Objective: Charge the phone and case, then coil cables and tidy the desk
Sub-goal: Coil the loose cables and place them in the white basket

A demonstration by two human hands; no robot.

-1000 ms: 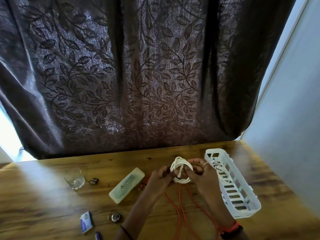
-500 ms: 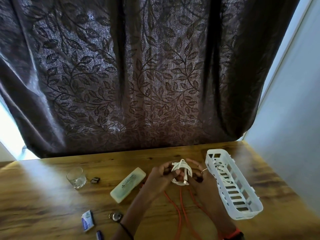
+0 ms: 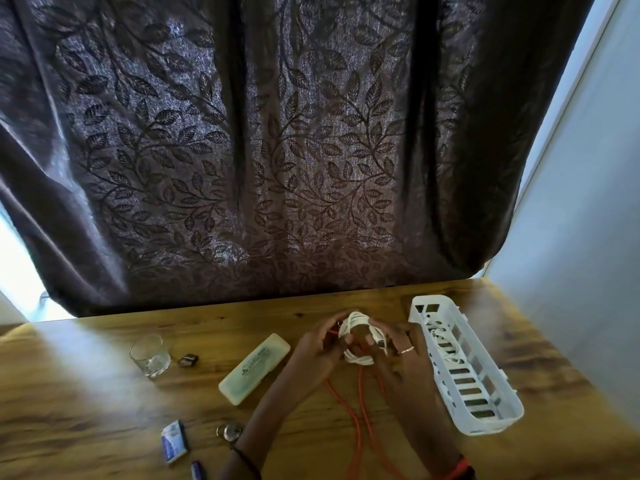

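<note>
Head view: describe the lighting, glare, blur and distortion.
In the head view, daylight glows through the dark leaf-patterned curtain and blows out white at its left edge; pale glare streaks the wooden desk; the left hand and right hand gripping the white coiled cable look dim and soft; the wide lens bows the desk's far edge.

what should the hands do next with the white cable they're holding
Probably tuck the plug end into the white cable coil to lock it: the left hand and right hand both grip the coil above the desk, and that end seems loose by the right hand.
</note>
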